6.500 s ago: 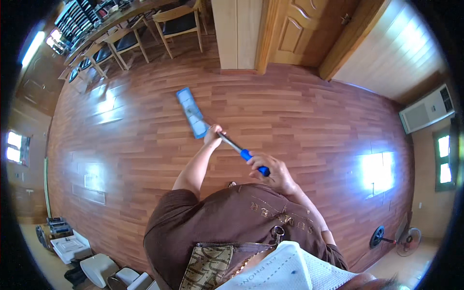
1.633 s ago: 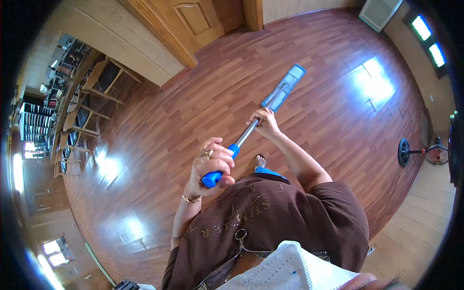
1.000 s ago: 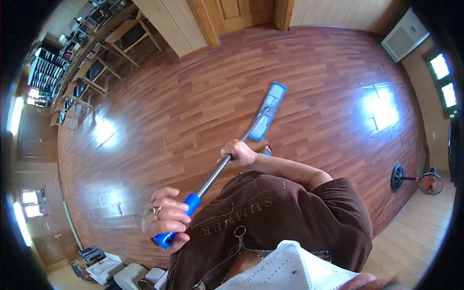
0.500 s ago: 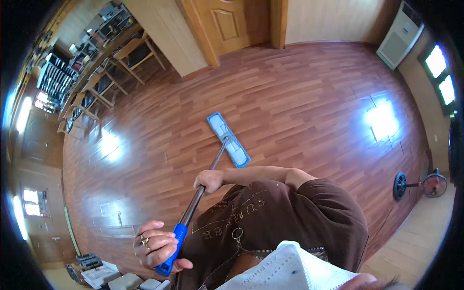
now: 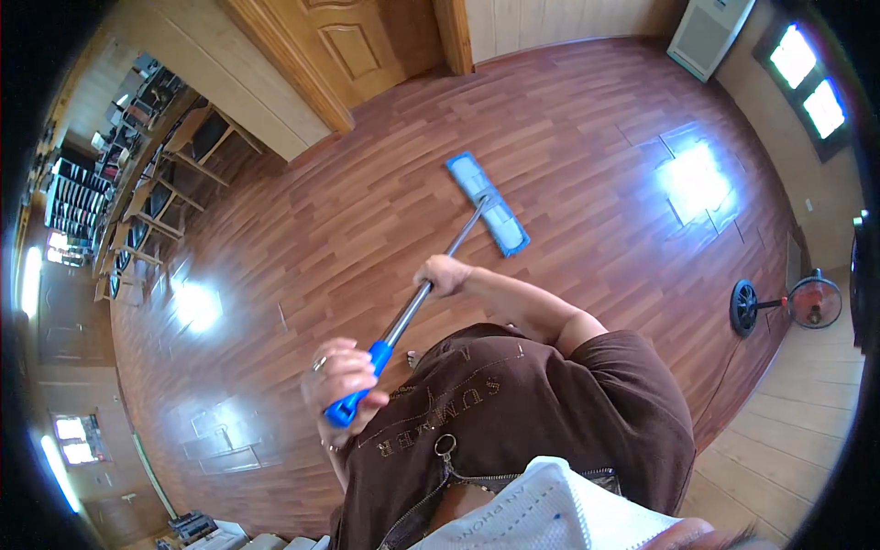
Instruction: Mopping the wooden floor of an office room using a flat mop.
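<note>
In the head view, the left hand [image 5: 344, 383] is wrapped around the blue grip of the flat mop [image 5: 431, 284]. The right hand [image 5: 442, 273] clasps its metal pole higher up. The blue mop head [image 5: 487, 203] lies flat on the wooden floor [image 5: 302, 229] near the wooden door [image 5: 353, 41].

This looks like a large common room or hall with a study or library corner, not a kitchen or workshop. A wide, glossy floor [image 5: 587, 165] of reddish wooden boards fills most of the view, with a panelled wooden door [image 5: 353, 46] and pale wooden walls at the far side. Along the far left stand wooden chairs [image 5: 197, 137] at a long table beside packed bookshelves [image 5: 78, 197], while a tall white air conditioner [image 5: 710, 32] sits in the far right corner by bright windows [image 5: 811, 78], and a floor fan [image 5: 811, 301] stands at the right.
</note>
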Available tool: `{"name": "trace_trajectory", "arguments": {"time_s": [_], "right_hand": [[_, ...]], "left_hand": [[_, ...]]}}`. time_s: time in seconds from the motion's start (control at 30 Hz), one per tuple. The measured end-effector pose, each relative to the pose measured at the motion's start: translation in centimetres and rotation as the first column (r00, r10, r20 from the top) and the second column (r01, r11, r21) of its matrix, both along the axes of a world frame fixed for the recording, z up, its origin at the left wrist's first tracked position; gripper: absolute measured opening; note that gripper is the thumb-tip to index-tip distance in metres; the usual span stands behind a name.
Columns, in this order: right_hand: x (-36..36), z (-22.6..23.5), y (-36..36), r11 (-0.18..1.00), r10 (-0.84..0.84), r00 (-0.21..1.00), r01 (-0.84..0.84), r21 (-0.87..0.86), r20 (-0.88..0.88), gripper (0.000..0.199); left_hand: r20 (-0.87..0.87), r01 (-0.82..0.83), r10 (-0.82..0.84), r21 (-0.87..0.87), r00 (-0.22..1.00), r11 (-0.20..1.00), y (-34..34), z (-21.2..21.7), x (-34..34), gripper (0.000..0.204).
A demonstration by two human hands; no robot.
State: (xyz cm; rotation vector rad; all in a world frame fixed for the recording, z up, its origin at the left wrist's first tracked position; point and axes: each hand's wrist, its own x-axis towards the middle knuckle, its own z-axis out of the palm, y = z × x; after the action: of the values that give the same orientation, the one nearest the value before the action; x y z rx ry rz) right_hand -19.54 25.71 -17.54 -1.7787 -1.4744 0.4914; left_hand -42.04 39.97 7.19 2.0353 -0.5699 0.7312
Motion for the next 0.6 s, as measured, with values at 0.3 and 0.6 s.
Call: {"name": "trace_trajectory", "arguments": {"time_s": [0.3,0.6], "right_hand": [[12.9,-9.2,-18.2,0.914,-0.369,0.906,0.394,-0.097,0.205,0.015],[13.1,-16.4,-33.3,0.709,-0.687,0.683,0.705,0.024,0.247,0.011]], "left_hand": [[-0.217,0.165,-0.163,-0.010,0.963,0.986,-12.5,-11.8,13.5,0.022],[-0.438,0.450,-0.428,-0.059,0.791,0.891,-19.0,-17.4,18.9,0.021]]}}
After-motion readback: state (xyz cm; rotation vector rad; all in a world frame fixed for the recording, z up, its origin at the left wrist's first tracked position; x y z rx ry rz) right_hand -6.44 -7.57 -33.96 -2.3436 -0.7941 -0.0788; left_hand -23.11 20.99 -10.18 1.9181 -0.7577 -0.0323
